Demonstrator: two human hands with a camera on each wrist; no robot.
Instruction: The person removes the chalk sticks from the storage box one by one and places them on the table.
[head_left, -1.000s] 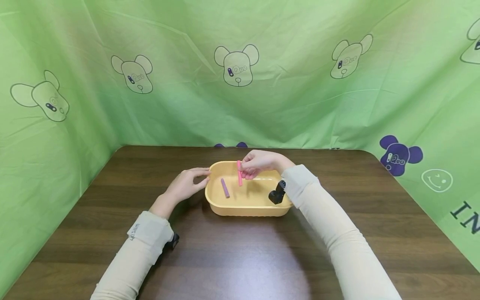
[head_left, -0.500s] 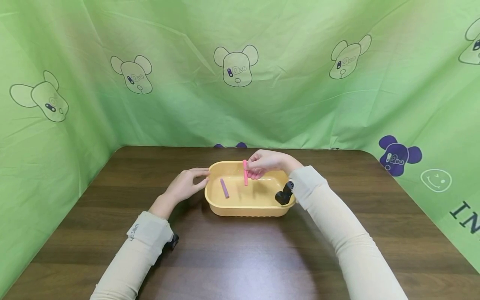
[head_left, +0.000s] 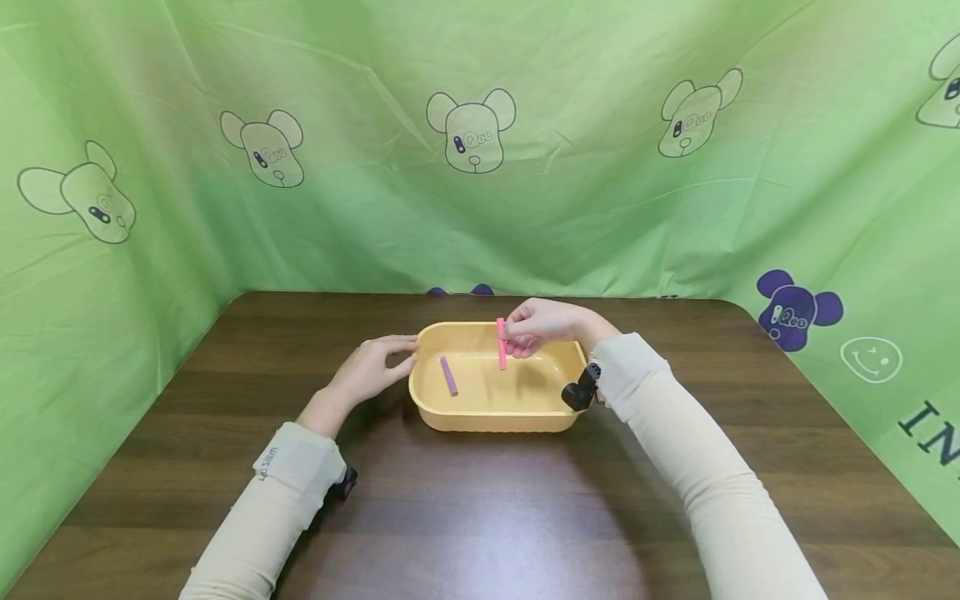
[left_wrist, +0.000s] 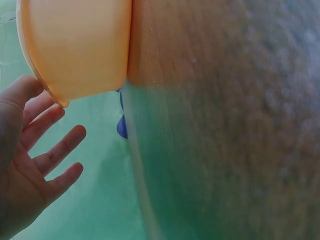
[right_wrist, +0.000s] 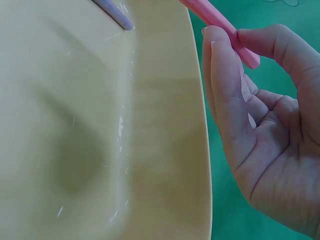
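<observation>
My right hand [head_left: 542, 323] pinches a slim pink stick [head_left: 502, 354] between thumb and fingertips, above the back part of a yellow oval basin [head_left: 498, 423]. In the right wrist view the pink stick [right_wrist: 212, 16] slants, its near end poking out past the thumb. A purple stick [head_left: 448, 376] lies on the basin floor, left of centre; one end of this purple stick [right_wrist: 114, 14] shows at the top of the right wrist view. With its fingers spread, my left hand [head_left: 371, 368] touches the rim at the basin's left end.
The basin stands on a dark wooden table [head_left: 450, 517]. A green printed curtain [head_left: 472, 225] hangs behind and along both sides. Each wrist carries a black camera; the right one [head_left: 581, 388] sits over the basin's right rim.
My right hand has moved to the right with the pink stick still pinched in it. The left hand, the basin and the purple stick stay where they were.
</observation>
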